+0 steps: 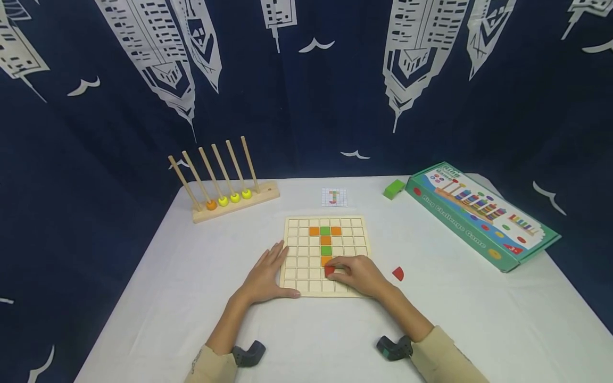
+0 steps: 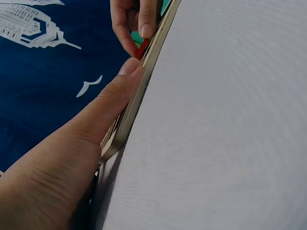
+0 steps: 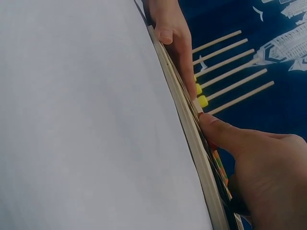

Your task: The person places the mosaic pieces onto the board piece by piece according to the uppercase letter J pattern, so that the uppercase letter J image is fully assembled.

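Note:
A wooden grid board lies on the white table. My left hand steadies its left side, fingers extended along the edge and thumb at the near left corner. With thumb and fingers, my right hand pinches a red piece over the grid, just below an orange tile. That piece is partly covered by the fingers; in the left wrist view its red edge shows between the fingertips. Orange and green tiles form a T-like column with a bar on top.
A red quarter-circle piece lies right of the board. Behind it are a small pattern card, a green block and a game box. A peg rack with beads stands back left.

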Demonstrator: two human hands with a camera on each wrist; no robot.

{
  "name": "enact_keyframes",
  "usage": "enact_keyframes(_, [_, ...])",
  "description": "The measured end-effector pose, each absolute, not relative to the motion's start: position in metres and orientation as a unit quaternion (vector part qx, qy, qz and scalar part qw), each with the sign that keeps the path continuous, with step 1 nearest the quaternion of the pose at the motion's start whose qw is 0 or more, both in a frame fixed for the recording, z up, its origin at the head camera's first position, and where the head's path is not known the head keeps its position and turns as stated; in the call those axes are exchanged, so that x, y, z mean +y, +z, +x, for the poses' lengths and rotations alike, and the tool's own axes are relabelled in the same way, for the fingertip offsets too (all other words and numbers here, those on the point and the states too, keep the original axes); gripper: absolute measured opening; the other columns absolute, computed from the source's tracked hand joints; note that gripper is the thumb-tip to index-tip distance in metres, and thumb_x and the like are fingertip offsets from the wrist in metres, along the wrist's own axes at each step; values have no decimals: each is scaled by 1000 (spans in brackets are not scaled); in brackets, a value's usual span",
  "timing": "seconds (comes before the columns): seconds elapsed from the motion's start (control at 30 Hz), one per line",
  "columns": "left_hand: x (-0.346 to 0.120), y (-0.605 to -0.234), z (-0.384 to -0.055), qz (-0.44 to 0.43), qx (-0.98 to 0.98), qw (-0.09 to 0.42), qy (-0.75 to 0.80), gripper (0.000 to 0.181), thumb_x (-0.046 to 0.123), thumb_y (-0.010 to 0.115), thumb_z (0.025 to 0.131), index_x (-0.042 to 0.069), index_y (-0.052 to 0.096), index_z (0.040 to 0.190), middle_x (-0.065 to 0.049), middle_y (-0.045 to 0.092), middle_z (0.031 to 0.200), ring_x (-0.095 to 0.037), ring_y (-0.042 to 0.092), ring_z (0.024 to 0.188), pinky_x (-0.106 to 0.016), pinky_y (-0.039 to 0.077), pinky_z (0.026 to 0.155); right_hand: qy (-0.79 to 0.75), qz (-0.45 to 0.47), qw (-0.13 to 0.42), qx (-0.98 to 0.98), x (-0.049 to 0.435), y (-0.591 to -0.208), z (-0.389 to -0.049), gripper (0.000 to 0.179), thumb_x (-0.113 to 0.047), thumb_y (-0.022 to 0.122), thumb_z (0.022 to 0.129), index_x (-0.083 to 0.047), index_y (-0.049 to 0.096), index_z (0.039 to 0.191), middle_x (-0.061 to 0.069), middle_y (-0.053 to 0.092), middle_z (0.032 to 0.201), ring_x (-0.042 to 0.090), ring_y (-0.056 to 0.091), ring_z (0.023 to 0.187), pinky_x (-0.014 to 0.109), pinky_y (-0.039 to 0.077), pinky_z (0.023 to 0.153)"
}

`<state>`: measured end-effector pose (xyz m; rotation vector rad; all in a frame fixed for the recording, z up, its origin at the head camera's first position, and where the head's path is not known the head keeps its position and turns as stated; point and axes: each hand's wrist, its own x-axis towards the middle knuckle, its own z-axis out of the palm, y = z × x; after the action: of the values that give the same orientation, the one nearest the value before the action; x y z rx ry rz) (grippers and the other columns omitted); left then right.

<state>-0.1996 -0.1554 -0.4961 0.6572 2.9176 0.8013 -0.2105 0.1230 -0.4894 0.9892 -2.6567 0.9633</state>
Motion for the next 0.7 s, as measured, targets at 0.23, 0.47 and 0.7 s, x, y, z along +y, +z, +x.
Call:
enact_keyframes(0.23, [-155, -495, -199, 214, 943, 15, 256, 121, 76, 66, 58, 4, 24, 145, -8, 11, 153, -18, 8, 140, -36, 7, 113, 316, 330, 86, -885, 121, -491, -211, 25, -36, 73, 79, -22, 71, 100, -19, 57, 66, -2, 24, 48, 17, 26, 46])
enact_keyframes(0.47, [-155, -496, -200, 209, 944, 21, 253, 121, 78, 64, 57, 6, 23, 146, -6, 9, 154, -15, 6, 140, -33, 6, 112, 308, 335, 93, -886, 120, -491, -209, 26, -37, 72, 79, -22, 71, 100, -14, 68, 91, -2, 37, 54, 20, 40, 56])
enact_keyframes(0.7, [-156, -497, -200, 212, 944, 17, 251, 122, 78, 64, 57, 7, 23, 146, -6, 10, 154, -16, 6, 140, -33, 6, 112, 299, 337, 101, -887, 118, -491, -208, 27, -38, 72, 79, -23, 71, 101, -15, 68, 94, 0, 50, 61, 23, 46, 62])
